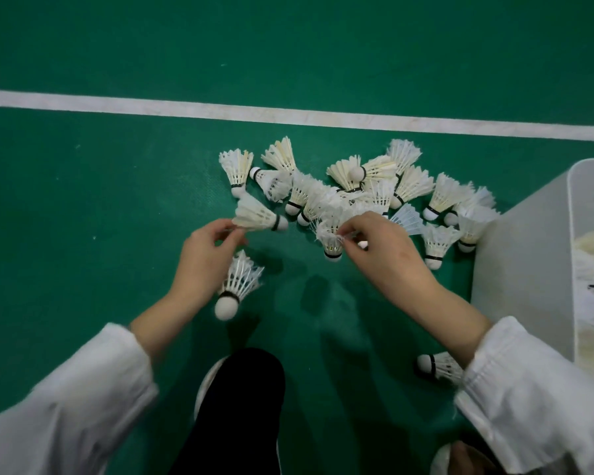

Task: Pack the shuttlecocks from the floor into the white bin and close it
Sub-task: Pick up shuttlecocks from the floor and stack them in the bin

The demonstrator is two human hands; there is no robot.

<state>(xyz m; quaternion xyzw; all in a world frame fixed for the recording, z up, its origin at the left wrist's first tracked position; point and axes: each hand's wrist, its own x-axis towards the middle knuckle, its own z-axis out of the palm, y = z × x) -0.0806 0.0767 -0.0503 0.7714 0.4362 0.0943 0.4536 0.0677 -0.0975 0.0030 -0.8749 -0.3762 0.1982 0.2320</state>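
Several white feather shuttlecocks lie in a heap [354, 186] on the green floor. My left hand [206, 255] pinches one shuttlecock [258, 216] by its feather rim, cork pointing right. A second shuttlecock [235, 286] shows below that hand, cork down; whether the hand holds it I cannot tell. My right hand [381, 248] pinches the feathers of another shuttlecock [331, 240], cork toward me. The white bin [525, 269] stands open at the right edge with shuttlecocks inside. No lid is in view.
A white court line [288, 114] crosses the floor beyond the heap. One stray shuttlecock [438, 366] lies by my right sleeve, next to the bin. My dark trouser leg and shoe [240, 406] are at the bottom centre.
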